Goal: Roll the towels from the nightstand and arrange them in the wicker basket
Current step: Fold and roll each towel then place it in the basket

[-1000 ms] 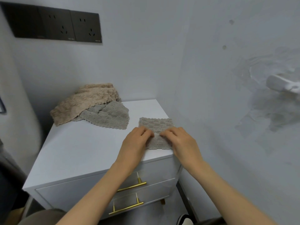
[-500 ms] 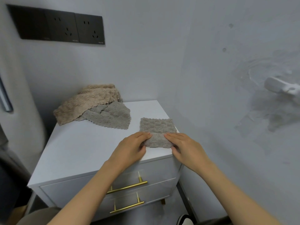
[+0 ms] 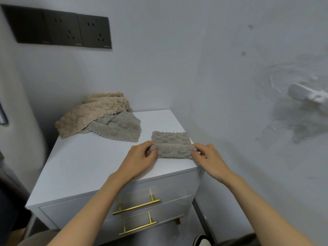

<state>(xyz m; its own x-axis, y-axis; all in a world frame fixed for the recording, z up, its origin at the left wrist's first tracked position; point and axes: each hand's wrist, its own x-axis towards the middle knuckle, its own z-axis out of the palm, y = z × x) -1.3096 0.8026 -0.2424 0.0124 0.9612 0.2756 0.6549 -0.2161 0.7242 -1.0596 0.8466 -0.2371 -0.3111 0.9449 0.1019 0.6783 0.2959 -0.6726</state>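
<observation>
On nightstand (image 3: 85, 167), left hand (image 3: 140, 160) and right hand (image 3: 211, 160) pinch grey towel (image 3: 173, 150) near heaped towels (image 3: 99, 119).

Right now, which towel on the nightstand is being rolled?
The small grey towel at front right, gripped by the left hand and right hand; the beige towel and larger grey towel lie heaped behind.

dim soft light, wide-angle warp & blur at edges.

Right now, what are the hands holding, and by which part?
Both hold the small grey towel: the left hand pinches the left end of its rolled near edge, the right hand the right end.
</observation>
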